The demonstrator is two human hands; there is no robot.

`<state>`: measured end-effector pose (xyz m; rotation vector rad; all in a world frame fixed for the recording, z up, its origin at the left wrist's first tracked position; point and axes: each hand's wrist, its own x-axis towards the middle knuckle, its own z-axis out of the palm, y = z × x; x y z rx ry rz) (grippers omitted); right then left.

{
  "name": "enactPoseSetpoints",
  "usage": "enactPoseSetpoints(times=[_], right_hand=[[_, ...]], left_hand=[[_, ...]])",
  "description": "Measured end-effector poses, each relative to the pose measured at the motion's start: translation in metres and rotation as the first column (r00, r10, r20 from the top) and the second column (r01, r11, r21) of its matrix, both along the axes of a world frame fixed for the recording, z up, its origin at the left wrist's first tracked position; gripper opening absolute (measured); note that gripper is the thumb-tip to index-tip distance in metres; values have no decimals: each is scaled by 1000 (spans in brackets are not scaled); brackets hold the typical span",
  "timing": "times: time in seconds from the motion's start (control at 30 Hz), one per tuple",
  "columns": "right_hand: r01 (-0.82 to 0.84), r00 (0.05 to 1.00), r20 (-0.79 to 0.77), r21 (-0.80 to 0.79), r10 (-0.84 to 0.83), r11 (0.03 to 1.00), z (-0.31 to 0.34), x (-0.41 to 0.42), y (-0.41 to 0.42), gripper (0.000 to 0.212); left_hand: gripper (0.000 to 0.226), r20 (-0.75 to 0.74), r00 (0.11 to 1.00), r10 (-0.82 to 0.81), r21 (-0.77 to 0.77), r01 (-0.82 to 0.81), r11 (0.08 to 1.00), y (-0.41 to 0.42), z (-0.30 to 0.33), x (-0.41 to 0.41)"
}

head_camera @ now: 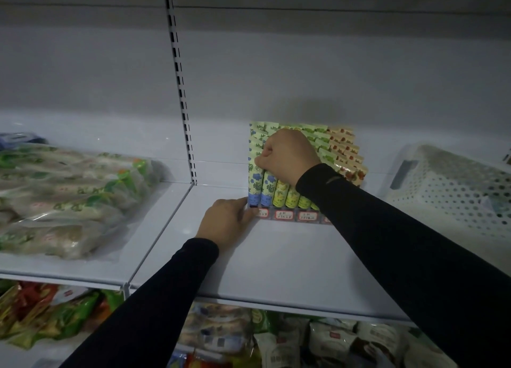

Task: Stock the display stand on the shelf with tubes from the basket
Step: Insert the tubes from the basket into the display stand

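The display stand (287, 215) sits on the white shelf (276, 257) against the back wall, packed with rows of upright tubes: blue-flowered ones on the left, yellow-green in the middle, red-orange (345, 146) on the right. My right hand (284, 155) is curled in a fist over the stand and pinches the top of a blue-flowered tube (267, 188) in the front row's second slot. My left hand (226, 221) rests against the stand's front left corner, fingers curled at its edge. The white perforated basket (453, 191) stands on the shelf to the right.
Bagged goods in clear green-printed packs (63, 196) fill the shelf section on the left, past the slotted upright (182, 97). The lower shelf holds several snack packets (276, 337). Bare shelf lies in front of the stand.
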<state>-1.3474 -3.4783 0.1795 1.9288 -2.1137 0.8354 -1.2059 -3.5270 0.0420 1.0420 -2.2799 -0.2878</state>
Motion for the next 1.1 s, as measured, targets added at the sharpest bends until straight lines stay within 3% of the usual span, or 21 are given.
enactPoseSetpoints(times=[0.43,0.57,0.73,1.1], right_hand=[[-44,999,16,16,43,999,1,-2,9,40],[-75,996,44,-71,78,995,5,-7,14,41],[-108,994,6,-78,109,991,13,-19,31,30],[-78,996,-33,24,79,997,0,-28,30,36]], left_hand=[[69,-19,1000,17,-20,-17,1000,0,-3,1],[69,-54,998,19,-12,-19,1000,2,-2,1],[40,-136,990,27,-52,-34,998,4,-2,2],[21,-258,964,71,104,-46,994,5,6,-6]])
